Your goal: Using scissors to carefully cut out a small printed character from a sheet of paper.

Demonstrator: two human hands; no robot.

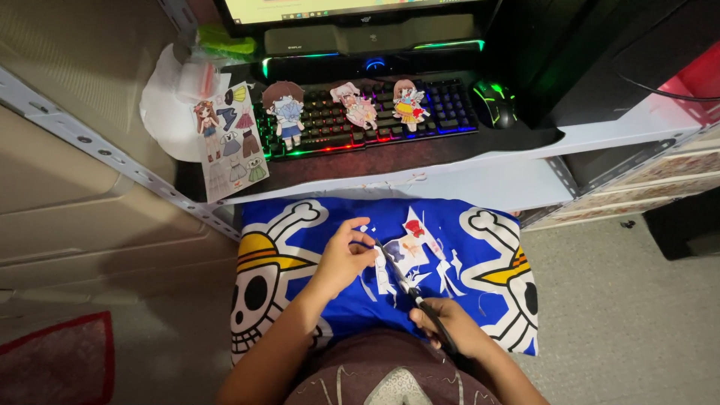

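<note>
Low desk shelf (480,184) at 12 o'clock carries a backlit keyboard (367,112) with paper dolls (285,109) laid on it. Below, a blue skull-print cushion (300,300) holds paper scraps (442,270). Right hand (450,326) grips scissors (405,281); left hand (345,255) pinches a paper piece (380,262) at centre.

Person's own body, lower centre of frame. Both forearms bare, no sleeves visible down to the bottom edge. No rings, watch or bracelet discernible on left hand (343,259) or right hand (448,328). Garment at bottom centre: dark brown cloth, pale line drawing and a grey pointed shape printed on it.
</note>
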